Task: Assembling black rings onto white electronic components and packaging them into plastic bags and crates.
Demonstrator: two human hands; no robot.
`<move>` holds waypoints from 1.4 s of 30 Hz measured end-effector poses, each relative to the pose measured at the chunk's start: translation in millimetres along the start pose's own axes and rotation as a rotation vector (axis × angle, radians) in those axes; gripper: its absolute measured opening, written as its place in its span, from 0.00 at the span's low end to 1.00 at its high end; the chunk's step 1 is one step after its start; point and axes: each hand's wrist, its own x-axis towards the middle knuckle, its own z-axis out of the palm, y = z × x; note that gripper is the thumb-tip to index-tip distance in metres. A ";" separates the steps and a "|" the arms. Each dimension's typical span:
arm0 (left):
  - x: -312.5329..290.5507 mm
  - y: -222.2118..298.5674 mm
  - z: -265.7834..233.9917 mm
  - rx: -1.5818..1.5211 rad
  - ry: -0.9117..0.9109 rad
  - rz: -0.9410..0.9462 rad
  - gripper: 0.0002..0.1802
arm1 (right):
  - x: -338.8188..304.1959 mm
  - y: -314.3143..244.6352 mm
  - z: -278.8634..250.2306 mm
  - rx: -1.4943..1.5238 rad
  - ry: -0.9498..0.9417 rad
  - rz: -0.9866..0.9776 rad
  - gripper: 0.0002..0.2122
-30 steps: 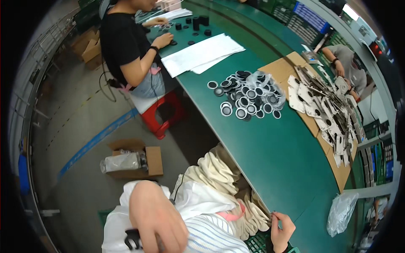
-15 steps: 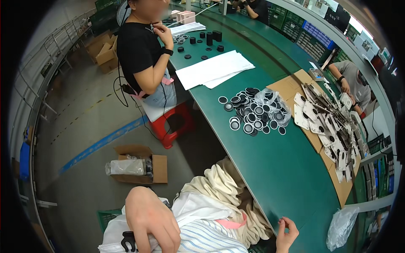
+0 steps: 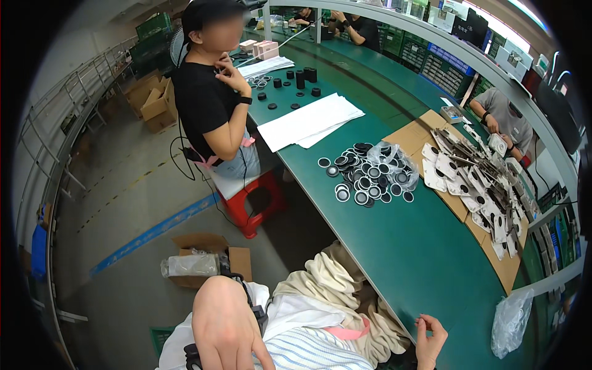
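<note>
My left hand is at the lower edge, back uppermost, over the striped and white clothing on my body. Its fingers hang down slightly apart, tips cut off by the frame, and I see nothing in them. A black strap with a buckle runs beside it. My right hand is at the near edge of the green table, thumb and forefinger drawn together in a pinch; whatever is between them, if anything, is too small to make out. Further along the table lies a heap of black discs with white rings, partly under clear plastic.
White sheets lie beyond the discs. White plates with metal strips are piled on cardboard. A plastic bag hangs at the right. A person in black is beside a red stool. An open carton is on the floor.
The view has tilted up slightly, bringing more of the far end into sight. My left hand appears a little lower and further right. My right hand stays by the table edge, still pinched.
</note>
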 end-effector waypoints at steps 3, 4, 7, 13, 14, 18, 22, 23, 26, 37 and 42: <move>5.1 -7.3 -8.1 -0.012 -0.042 0.070 0.21 | 1.7 4.5 1.3 0.009 0.002 0.010 0.04; 10.5 -10.6 -10.7 -0.042 -0.027 0.087 0.20 | 0.5 7.0 -0.5 0.015 -0.002 0.014 0.04; 26.6 -20.6 -13.4 -0.119 0.028 0.124 0.19 | -0.4 4.9 -3.0 0.034 -0.016 0.020 0.04; 40.1 -49.4 -17.5 -0.295 0.135 0.255 0.15 | 2.3 2.1 -8.3 0.057 0.015 0.035 0.04; 40.3 -54.0 -18.9 -0.301 0.133 0.268 0.15 | 3.0 1.7 -10.4 0.049 0.022 0.045 0.04; 33.2 -64.4 -26.5 -0.323 0.056 0.318 0.19 | 4.8 -0.3 -14.2 0.070 0.021 0.079 0.05; 20.0 -57.2 -30.5 -0.275 0.058 0.337 0.20 | 3.3 4.3 -11.2 0.073 0.011 0.088 0.05; 16.9 -53.0 -30.1 -0.270 0.066 0.328 0.20 | 3.2 5.4 -10.6 0.075 0.020 0.094 0.05; 11.2 -46.7 -28.7 -0.259 0.086 0.306 0.22 | 2.6 8.3 -7.8 0.082 0.031 0.105 0.05; 14.6 -52.6 -40.1 -0.199 0.079 0.406 0.25 | 5.2 11.1 -2.7 0.065 -0.006 0.083 0.04; 20.7 -65.4 -48.4 -0.190 0.024 0.464 0.26 | 1.9 -5.4 -11.8 0.017 -0.019 0.060 0.06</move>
